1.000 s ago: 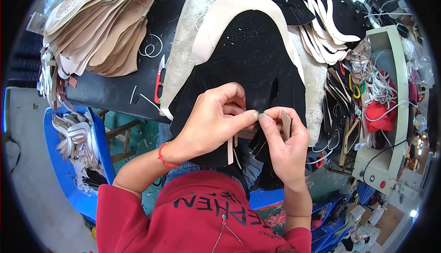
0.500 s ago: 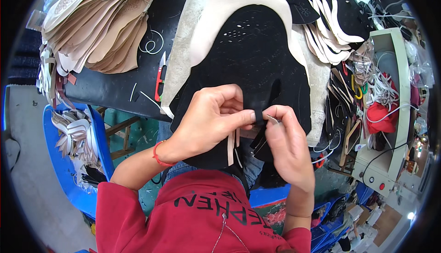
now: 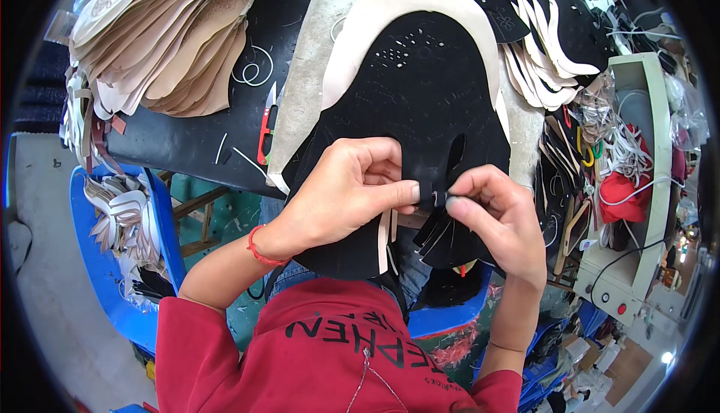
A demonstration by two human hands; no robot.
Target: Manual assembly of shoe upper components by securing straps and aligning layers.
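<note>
Black suede piece [image 3: 420,90], pinched between left hand [image 3: 341,195], right hand [image 3: 499,214] (lower edge)

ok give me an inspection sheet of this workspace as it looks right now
surface: dark worktable, mostly covered with cut pieces
job's things: black perforated cut piece lying over a cream piece; a pale strip hangs below the hands
clutter: stack of tan cut pieces at far left, red-handled snips, fanned black and cream pieces at right
grippers: left hand and right hand pinch the black piece's near edge, fingers meeting
cables: white cords by the cream machine
surroundings: blue bin of cut pieces at left, person in a red top
</note>
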